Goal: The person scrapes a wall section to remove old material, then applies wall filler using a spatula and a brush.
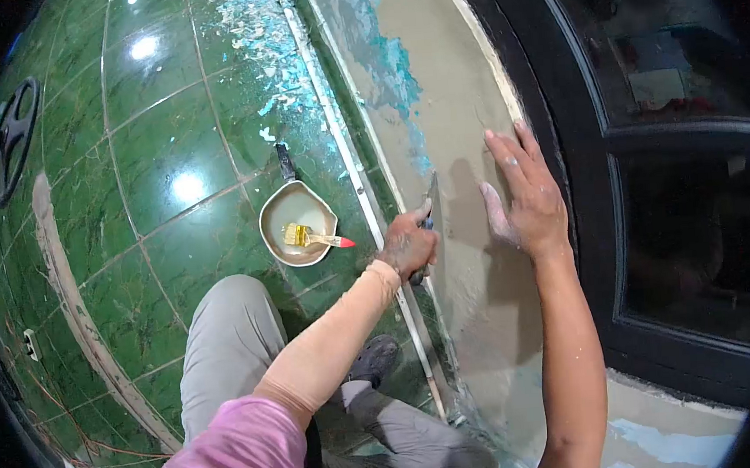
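My left hand (408,247), at the end of a peach sleeve, is closed around the handle of a scraper (433,190). Its thin metal blade points up along the wall and is seen nearly edge-on. My right hand (524,190) lies flat on the beige wall (456,80) beside the dark window frame, its fingers stretched out and whitish residue on the thumb. Blue paint patches (393,59) cling to the wall above the blade. A paintbrush (319,237) with yellow bristles and a red-tipped handle rests in a saucepan (268,228) left of my left hand.
Green tiles (167,118) cover the floor, with paint flakes (266,46) scattered near the wall. A long white strip (331,107) runs along the wall's foot. The dark framed window (572,133) stands at right. A black wheel-shaped object (17,142) is at far left.
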`<action>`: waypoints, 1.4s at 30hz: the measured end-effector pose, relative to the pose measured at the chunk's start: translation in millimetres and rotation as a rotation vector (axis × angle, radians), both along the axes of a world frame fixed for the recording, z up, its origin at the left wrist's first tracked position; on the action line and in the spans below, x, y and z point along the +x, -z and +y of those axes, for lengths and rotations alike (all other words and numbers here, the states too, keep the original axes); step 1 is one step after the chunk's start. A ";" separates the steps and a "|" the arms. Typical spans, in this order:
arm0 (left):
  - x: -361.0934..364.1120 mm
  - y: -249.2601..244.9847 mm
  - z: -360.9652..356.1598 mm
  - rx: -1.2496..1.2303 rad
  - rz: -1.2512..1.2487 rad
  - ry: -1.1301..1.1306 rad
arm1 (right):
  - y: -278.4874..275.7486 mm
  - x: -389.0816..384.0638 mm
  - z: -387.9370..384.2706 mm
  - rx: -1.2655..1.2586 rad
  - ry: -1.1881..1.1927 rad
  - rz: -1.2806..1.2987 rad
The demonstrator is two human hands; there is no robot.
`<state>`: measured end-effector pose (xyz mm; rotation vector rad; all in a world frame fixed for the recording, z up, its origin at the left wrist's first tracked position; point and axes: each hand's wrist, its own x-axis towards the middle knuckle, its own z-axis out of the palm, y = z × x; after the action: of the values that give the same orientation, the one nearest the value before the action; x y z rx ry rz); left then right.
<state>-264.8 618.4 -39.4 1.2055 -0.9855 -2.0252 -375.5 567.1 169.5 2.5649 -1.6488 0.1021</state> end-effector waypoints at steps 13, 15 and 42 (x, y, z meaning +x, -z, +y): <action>-2.6 33.7 -51.7 0.206 0.106 -0.096 | -1.6 0.7 0.6 -0.015 0.002 0.006; -4.3 42.1 -55.2 0.156 0.082 -0.069 | 0.0 -2.8 -1.8 -0.027 -0.020 -0.011; 18.5 58.3 -115.6 0.046 -0.132 -0.033 | -1.8 1.4 2.3 -0.014 0.032 -0.042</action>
<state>-246.3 502.7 -97.7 1.3863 -0.9789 -1.9733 -374.1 569.5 171.3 2.5426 -1.6967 0.1656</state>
